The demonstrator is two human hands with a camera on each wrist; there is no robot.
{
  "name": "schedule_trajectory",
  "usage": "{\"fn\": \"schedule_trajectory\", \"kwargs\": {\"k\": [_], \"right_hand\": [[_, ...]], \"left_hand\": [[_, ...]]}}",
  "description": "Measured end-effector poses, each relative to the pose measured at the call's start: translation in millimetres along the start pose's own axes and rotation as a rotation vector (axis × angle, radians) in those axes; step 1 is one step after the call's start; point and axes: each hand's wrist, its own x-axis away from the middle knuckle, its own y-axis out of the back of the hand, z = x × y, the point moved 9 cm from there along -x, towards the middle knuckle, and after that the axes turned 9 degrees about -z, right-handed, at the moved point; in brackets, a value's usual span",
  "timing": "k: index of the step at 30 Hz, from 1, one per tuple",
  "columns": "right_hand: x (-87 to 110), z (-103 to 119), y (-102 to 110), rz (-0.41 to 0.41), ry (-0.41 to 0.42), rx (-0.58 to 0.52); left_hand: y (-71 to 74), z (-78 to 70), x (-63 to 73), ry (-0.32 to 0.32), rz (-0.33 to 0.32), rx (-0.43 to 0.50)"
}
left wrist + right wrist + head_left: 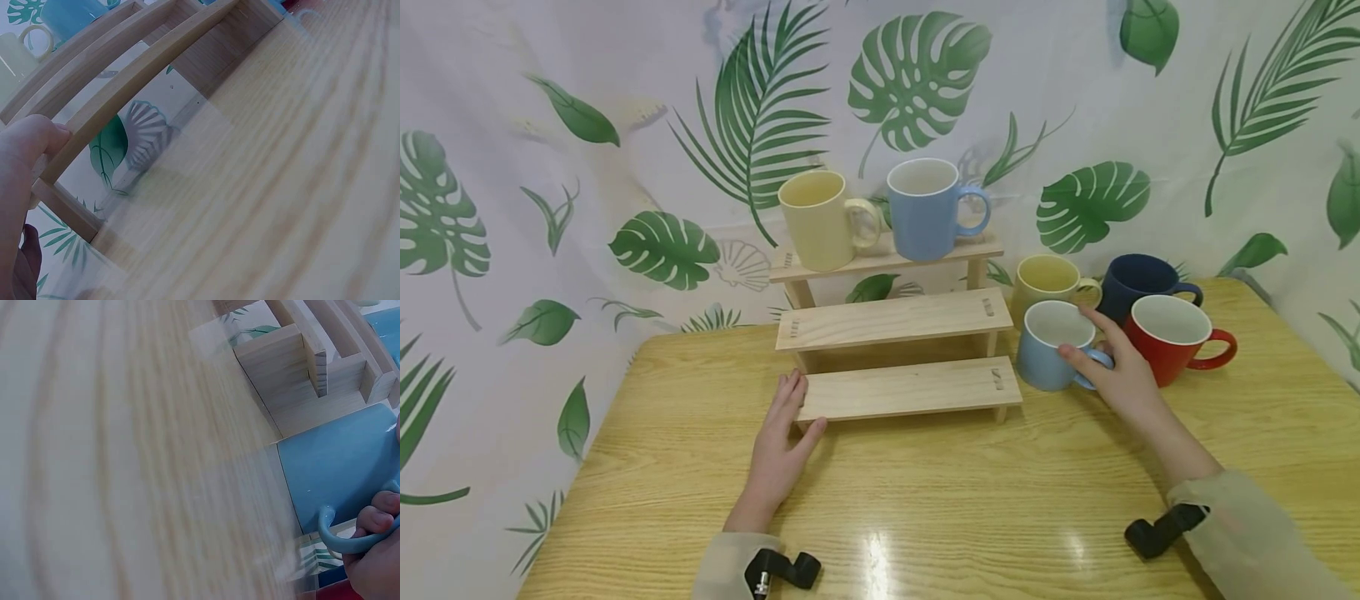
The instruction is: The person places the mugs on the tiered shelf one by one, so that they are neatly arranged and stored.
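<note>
A leaf-printed cloth (pixel 917 125) hangs behind the table (pixel 925 508), and on that table stands a three-tiered rack (pixel 891 318), its shelves running long from left to right. From where I stand, the left hand (pixel 781 442) has the near left corner of the lowest shelf (pixel 910 390), thumb against the front edge, fingers over the end; I'd call it a light, steadying grip. The right hand (pixel 1123 371) is partly closed on a blue mug (pixel 1051 367), fingers curled through the handle, thumb and forefinger up at the rim.

That blue mug is upright, apparently on the table, just beyond the lowest shelf's right end, so the rack lies to its left, along the shelf's length. The right hand comes from the mug's handle side; the left is well apart, at the far end.

Behind and beside it stand a yellow mug (pixel 1024 298), a navy mug (pixel 1118 293) and a red mug (pixel 1153 352). Up on the top shelf (pixel 876 255), a cream mug (pixel 816 232) sits left of a second blue one. Smallest of all, the handle (pixel 340 545) points away from the rack.
</note>
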Motion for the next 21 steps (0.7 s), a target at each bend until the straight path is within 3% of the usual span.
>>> {"fn": "schedule_trajectory", "kwargs": {"k": [7,21], "right_hand": [[-2.0,-0.8,0.8,-0.014,-0.012,-0.052],[-5.9,-16.2,-1.2,-0.145,-0.028,-0.062]], "left_hand": [[0.4,-2.1,-1.0,-0.005,-0.004,0.004],[-0.2,-1.3,-0.8,0.003,0.001,-0.002]]}}
